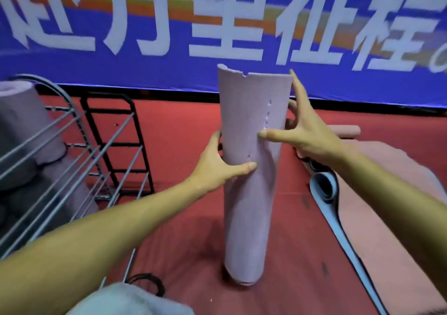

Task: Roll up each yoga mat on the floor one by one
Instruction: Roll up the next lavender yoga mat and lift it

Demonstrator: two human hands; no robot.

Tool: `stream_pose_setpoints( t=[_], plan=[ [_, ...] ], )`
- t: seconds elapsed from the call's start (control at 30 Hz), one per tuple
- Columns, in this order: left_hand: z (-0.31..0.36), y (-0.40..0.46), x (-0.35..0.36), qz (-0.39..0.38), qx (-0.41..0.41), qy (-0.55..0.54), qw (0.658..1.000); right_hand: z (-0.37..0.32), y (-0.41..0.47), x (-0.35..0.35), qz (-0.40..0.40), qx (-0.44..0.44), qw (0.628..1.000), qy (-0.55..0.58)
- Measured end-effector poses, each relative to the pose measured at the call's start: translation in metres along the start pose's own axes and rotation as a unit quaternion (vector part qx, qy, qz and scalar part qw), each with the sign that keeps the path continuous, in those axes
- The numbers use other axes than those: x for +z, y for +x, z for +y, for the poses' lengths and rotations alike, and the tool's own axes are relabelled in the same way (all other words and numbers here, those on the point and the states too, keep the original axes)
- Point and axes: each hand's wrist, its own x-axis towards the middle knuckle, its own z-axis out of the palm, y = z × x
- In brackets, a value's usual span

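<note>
A lilac yoga mat [246, 218], rolled into a tube, stands upright on the red floor [183, 133] in the middle of the view. Its top edge is chipped. My left hand [215, 167] grips the roll at mid height, thumb across the front and fingers round the back. My right hand [307, 135] touches the roll's right side higher up with spread, straight fingers and the thumb pressed on the front. A pink mat [387, 230] with a blue underside lies unrolled on the floor at right, its near end curled.
A grey wire rack [72, 160] stands at left with rolled lilac mats [21, 126] on it. Another pale roll [125, 300] lies at the bottom edge beside black cords [147, 283]. A blue banner [145, 73] closes off the back. A pink roll [346, 131] lies behind my right hand.
</note>
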Motion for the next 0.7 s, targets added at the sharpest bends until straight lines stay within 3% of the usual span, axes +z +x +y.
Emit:
stream_pose_setpoints(
  t=[0.2, 0.3, 0.47, 0.7],
  plan=[
    [0.079, -0.010, -0.019, -0.065, 0.026, 0.073, 0.995, -0.044, -0.033, -0.031, 0.021, -0.008, 0.999, -0.042],
    [0.085, -0.036, -0.023, -0.038, 0.084, 0.054, 0.994, -0.025, -0.061, -0.016, 0.016, -0.053, 0.997, -0.054],
    [0.096, -0.040, -0.028, -0.036, 0.126, 0.153, 0.979, -0.020, -0.066, -0.011, -0.041, -0.060, 0.989, -0.132],
    [0.105, -0.032, -0.035, -0.071, 0.166, 0.189, 0.965, -0.035, -0.074, -0.024, -0.014, -0.078, 0.982, -0.171]
  ],
)
